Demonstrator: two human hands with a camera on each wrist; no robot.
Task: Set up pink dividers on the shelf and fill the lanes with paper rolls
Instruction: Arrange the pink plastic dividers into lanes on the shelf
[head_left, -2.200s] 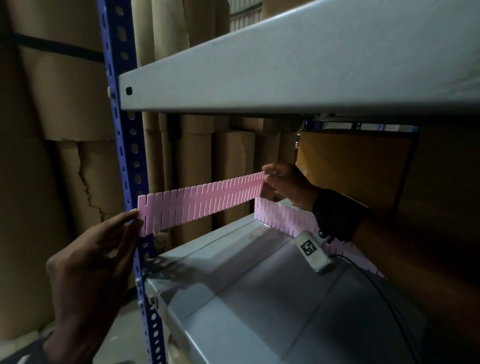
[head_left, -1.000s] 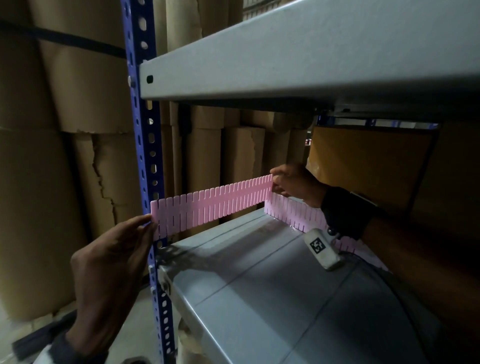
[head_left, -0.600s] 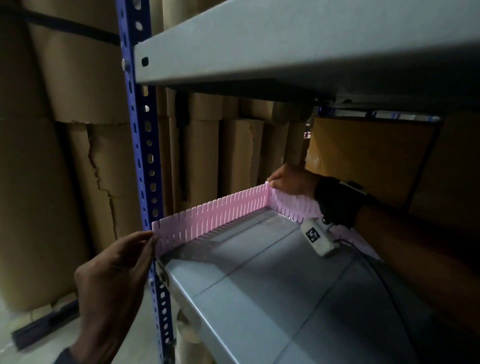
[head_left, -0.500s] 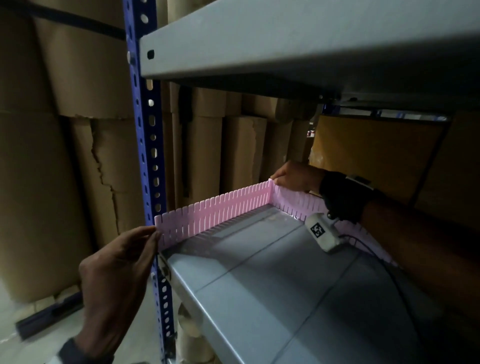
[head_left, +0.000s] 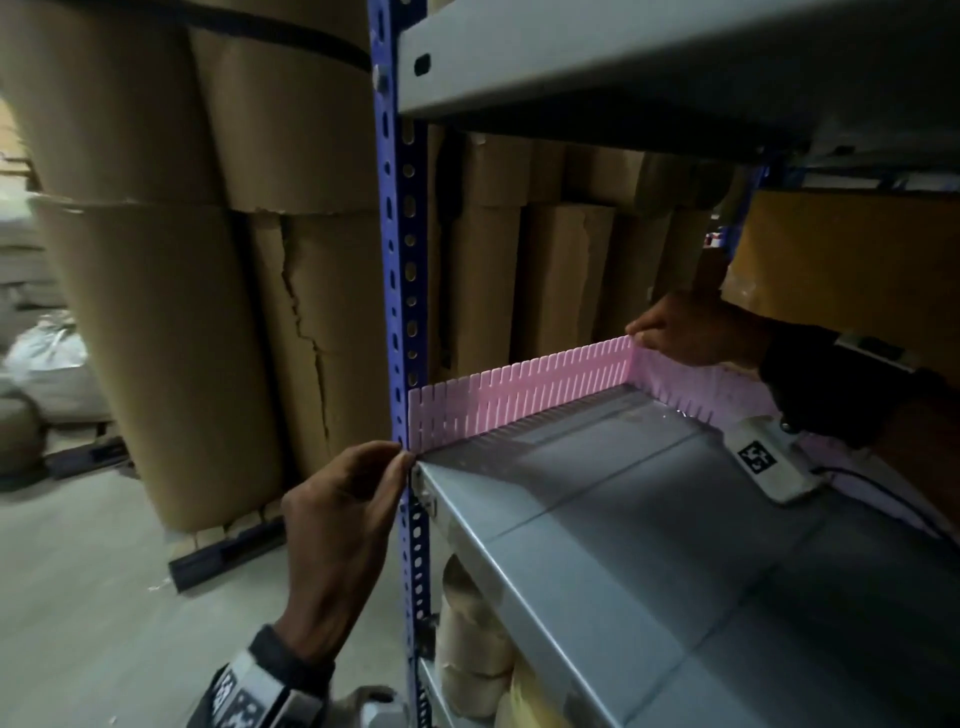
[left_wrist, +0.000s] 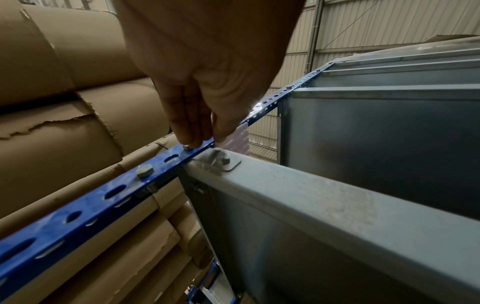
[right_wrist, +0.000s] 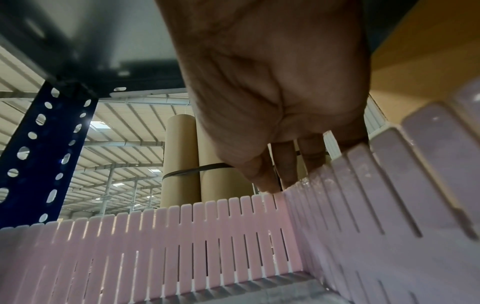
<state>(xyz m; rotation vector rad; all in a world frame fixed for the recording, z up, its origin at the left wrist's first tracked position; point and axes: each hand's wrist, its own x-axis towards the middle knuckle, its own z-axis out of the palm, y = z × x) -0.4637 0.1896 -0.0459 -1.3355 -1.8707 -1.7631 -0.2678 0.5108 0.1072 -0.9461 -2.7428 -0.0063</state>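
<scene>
A slotted pink divider (head_left: 519, 397) stands on edge along the left side of the grey shelf (head_left: 649, 545). Its far end meets a second pink divider (head_left: 691, 382) that runs along the back. My right hand (head_left: 641, 338) pinches the top of that corner joint, thumb in front and fingers behind (right_wrist: 280, 185). At the blue post (head_left: 400, 260) my left hand (head_left: 402, 457) pinches the divider's near lower end. In the left wrist view its thumb and fingers (left_wrist: 192, 139) close there, with a sliver of the pink divider (left_wrist: 240, 139) behind. No small paper rolls lie on this shelf.
An upper grey shelf (head_left: 623, 52) hangs close overhead. Tall brown paper rolls (head_left: 182, 338) stand on the floor to the left and behind the rack. Pale rolls (head_left: 467, 649) sit on the shelf below. A cardboard box (head_left: 841, 249) fills the back right.
The divider came down from mid-air and now stands on the shelf, joined to the back divider. Both hands went down with it, and my left fingertips slid to its bottom corner.
</scene>
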